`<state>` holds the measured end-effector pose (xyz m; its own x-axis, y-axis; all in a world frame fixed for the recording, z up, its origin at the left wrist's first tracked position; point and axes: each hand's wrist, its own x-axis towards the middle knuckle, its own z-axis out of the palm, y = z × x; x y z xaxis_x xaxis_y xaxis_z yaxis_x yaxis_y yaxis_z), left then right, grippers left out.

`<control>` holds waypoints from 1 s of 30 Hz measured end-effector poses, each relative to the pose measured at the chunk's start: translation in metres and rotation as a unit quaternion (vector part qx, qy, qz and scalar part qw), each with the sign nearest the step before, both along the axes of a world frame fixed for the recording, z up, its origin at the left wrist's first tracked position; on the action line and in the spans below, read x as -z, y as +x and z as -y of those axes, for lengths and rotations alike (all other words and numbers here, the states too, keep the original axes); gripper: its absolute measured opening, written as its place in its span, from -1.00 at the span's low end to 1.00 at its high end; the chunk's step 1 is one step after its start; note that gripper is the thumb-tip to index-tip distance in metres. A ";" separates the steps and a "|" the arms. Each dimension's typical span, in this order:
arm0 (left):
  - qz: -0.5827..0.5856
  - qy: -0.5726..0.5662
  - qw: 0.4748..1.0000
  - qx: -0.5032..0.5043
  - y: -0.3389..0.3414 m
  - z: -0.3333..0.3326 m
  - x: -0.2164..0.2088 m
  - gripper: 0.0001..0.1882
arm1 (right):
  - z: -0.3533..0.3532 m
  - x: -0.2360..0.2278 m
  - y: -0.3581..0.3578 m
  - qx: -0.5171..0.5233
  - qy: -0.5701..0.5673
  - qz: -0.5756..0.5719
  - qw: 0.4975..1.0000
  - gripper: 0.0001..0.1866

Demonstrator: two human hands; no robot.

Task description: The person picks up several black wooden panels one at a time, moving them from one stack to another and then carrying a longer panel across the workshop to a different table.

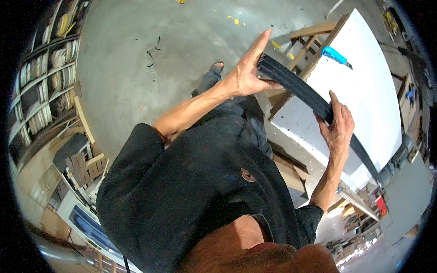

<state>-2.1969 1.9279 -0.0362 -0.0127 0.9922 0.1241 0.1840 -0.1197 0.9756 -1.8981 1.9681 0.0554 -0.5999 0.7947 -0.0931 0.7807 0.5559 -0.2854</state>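
Note:
A bundle of long, narrow black strips [296,85] slants across the white-topped table [368,86], its near end past the table's edge. At that end my left hand [248,73] is open, its fingers stretched out and its palm against the strips' ends, the thumb below. My right hand [339,119] grips the bundle farther along, thumb on one side and fingers on the other. Beyond the right hand the black length runs on toward the table's right end. A blue-handled utility knife [335,55] lies on the white top, apart from both hands.
Wooden legs [314,30] hold up the table. At the left, a rack [43,91] is filled with rolls of edging. Thin black offcuts [152,52] and yellow scraps [233,20] lie on the grey floor. A grey panel [407,200] stands at the lower right.

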 end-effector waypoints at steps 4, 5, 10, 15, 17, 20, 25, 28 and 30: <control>0.063 -0.024 0.997 -0.045 0.008 0.005 -0.004 0.34 | -0.002 0.009 0.004 0.005 0.015 -0.016 1.000 -0.08; 0.043 -0.027 0.998 -0.035 0.007 0.006 -0.007 0.28 | -0.001 0.011 0.006 -0.009 0.034 -0.022 0.999 -0.11; 0.154 -0.051 0.987 -0.006 0.004 0.004 -0.014 0.02 | -0.006 0.012 0.011 -0.008 0.030 -0.018 0.999 -0.18; 0.279 -0.051 0.948 -0.145 0.031 0.000 -0.019 -0.57 | -0.007 0.008 0.010 -0.015 0.027 -0.019 0.999 -0.22; 0.281 -0.058 0.947 -0.143 0.030 0.002 -0.015 -0.56 | -0.005 0.011 0.013 -0.020 0.033 -0.018 0.999 -0.23; 0.262 -0.061 0.954 -0.134 0.027 0.006 -0.022 -0.55 | -0.003 0.011 0.013 -0.016 0.028 -0.022 0.999 -0.26; 0.323 -0.065 0.938 -0.107 0.019 0.008 -0.025 -0.51 | -0.001 0.009 0.009 -0.013 0.027 -0.020 0.999 -0.29; 0.395 -0.033 0.913 -0.099 0.016 0.005 -0.014 -0.49 | -0.001 0.009 0.008 -0.010 0.024 -0.022 0.999 -0.30; 0.381 -0.031 0.919 -0.095 0.016 0.007 -0.015 -0.47 | -0.001 0.008 0.008 -0.007 0.023 -0.021 0.999 -0.31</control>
<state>-2.1814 1.9205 -0.0210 -0.2464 0.9679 -0.0487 -0.5430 -0.0963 0.8342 -1.8902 1.9696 0.0475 -0.6131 0.7894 -0.0306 0.7608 0.5796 -0.2919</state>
